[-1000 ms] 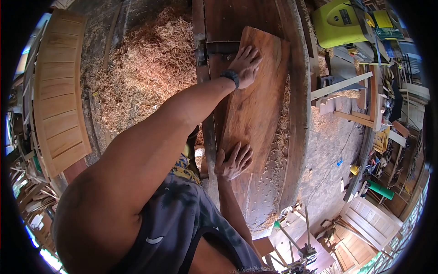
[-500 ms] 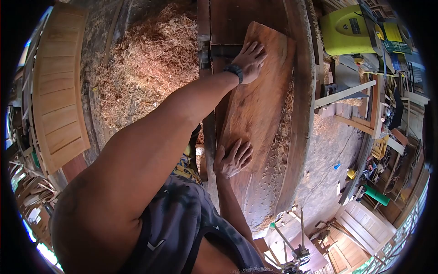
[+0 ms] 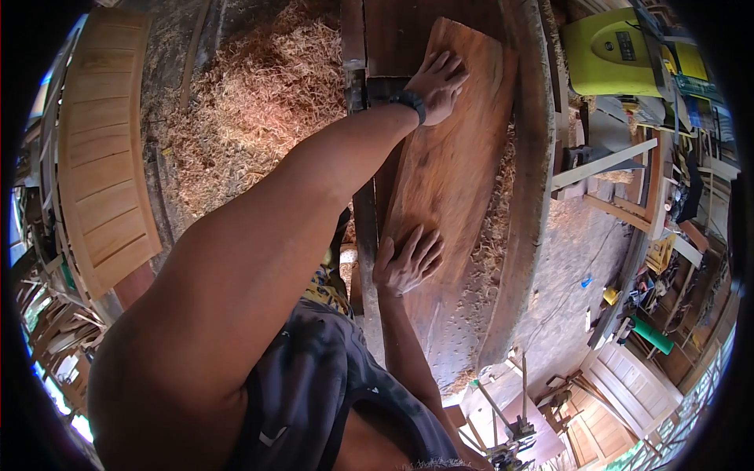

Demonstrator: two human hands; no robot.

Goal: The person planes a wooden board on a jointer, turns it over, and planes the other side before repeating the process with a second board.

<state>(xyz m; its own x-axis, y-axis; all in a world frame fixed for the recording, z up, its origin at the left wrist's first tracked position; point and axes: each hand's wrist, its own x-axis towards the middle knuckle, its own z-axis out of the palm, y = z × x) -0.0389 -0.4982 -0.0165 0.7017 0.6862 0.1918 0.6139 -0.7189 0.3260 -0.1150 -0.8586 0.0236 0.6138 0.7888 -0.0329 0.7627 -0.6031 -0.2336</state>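
A reddish-brown wooden board [image 3: 459,161] lies lengthwise on the dark wooden workbench [image 3: 525,188]. My left hand [image 3: 440,85], with a dark band at its wrist, rests palm down on the board's far part near its left edge. Closer to my body, my right hand [image 3: 410,263] lies with spread fingers over the near left part of the same board. Both hands press flat on the wood rather than gripping it. Curled shavings [image 3: 493,228] lie along the board's right side.
A large heap of shavings [image 3: 271,102] covers the floor left of the bench. A panelled wooden door [image 3: 102,157] stands at the far left. On the right are a yellow-green machine [image 3: 609,55], a pale slat [image 3: 605,165] and a green roll [image 3: 652,335].
The board has slid a little farther away along the bench, toward the top of the view. Both my hands have moved with it. The view has also shifted slightly.
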